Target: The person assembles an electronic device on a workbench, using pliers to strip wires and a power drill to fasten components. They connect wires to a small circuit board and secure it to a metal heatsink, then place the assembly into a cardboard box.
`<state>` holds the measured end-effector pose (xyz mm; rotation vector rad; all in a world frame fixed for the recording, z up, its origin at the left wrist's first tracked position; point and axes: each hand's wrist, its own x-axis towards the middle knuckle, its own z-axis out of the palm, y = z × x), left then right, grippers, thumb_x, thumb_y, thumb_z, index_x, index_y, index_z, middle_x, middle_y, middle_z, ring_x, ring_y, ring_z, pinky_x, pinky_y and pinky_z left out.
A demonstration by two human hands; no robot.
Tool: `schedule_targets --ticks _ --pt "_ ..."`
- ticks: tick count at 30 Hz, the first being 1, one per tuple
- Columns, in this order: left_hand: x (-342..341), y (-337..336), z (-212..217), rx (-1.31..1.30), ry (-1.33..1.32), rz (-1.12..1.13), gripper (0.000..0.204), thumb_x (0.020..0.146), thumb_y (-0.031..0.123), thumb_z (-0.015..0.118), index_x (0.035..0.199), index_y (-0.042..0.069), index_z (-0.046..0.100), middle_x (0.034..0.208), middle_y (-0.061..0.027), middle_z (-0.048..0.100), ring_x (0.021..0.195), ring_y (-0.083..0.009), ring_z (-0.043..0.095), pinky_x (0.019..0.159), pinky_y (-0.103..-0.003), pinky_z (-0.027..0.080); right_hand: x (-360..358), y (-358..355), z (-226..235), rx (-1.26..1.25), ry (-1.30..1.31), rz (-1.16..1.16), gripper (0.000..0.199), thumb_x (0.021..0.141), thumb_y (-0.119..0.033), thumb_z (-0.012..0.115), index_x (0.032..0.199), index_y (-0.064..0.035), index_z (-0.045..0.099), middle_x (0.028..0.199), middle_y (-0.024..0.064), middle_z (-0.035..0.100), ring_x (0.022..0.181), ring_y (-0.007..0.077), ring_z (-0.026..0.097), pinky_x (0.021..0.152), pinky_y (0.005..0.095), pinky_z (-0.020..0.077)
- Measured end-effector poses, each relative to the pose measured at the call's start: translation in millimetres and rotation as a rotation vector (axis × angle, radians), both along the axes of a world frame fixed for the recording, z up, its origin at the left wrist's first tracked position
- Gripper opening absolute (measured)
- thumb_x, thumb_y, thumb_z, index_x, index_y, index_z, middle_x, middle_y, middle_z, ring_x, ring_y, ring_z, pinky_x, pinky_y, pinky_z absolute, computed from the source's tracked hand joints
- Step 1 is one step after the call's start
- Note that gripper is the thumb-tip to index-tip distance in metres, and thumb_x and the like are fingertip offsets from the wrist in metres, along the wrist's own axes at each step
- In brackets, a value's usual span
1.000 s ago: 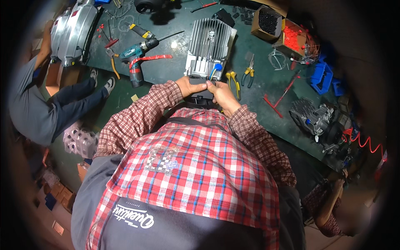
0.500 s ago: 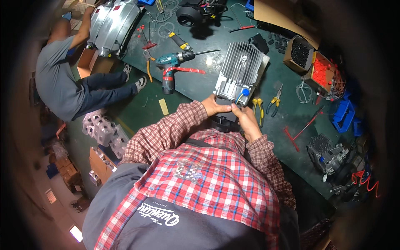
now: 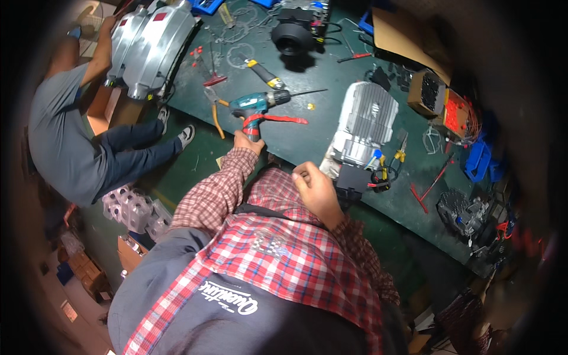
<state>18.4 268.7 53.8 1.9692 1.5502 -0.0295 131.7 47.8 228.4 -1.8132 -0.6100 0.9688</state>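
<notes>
Head view: left hand (image 3: pixel 247 142) closed round the grip of the teal cordless drill (image 3: pixel 258 106) lying on the dark green bench (image 3: pixel 307 136), not yet lifted; right hand (image 3: pixel 316 192) loosely curled, apparently empty, beside the ribbed grey metal motor housing (image 3: pixel 361 127). Housing's black end box (image 3: pixel 353 177) trails loose wires; nothing visibly fastened yet.

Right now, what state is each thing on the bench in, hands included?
Teal cordless drill: lying on its side, bit fitted, grip held.
Left hand: closed on the drill's grip.
Right hand: loosely curled, empty, beside the motor.
Ribbed silver motor housing: lying flat, wires exposed.
</notes>
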Motion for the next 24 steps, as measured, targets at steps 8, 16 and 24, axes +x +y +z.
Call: schedule_targets --ticks 8,16,24 --pt "-56.6 37.2 185.1 -1.396 -0.856 0.068 0.050 0.083 0.020 0.064 0.123 0.000 0.042 0.099 -0.0150 0.056 0.065 -0.0274 0.063 0.055 -0.037 0.054 -36.7 76.9 -58.5 0.270 1.046 0.106 0.039 0.097 -0.028 0.056 0.128 -0.0041 0.047 0.117 0.0065 0.058 0.101 0.0119 0.054 0.087 0.0290 0.0440" --pt "40.8 -4.3 264.3 -1.744 -0.714 -0.856 0.064 0.082 0.028 0.071 0.131 -0.001 0.042 0.112 -0.0156 0.059 0.098 -0.0242 0.060 0.085 -0.036 0.051 24.1 65.9 70.6 1.045 1.137 -0.032 0.102 0.061 -0.052 0.084 0.144 -0.0155 0.036 0.123 0.0231 0.057 0.119 0.0401 0.052 0.105 0.0537 0.0393" --pt "171.9 -119.0 286.7 -0.510 -0.405 -1.589 0.037 0.090 0.038 0.064 0.104 0.004 0.064 0.091 -0.0149 0.069 0.090 -0.0275 0.068 0.080 -0.035 0.052 39.5 -210.6 198.6 0.633 -0.147 -0.838 0.057 0.075 -0.019 0.062 0.123 0.0074 0.044 0.103 0.0158 0.055 0.095 0.0283 0.054 0.095 0.0516 0.0423"
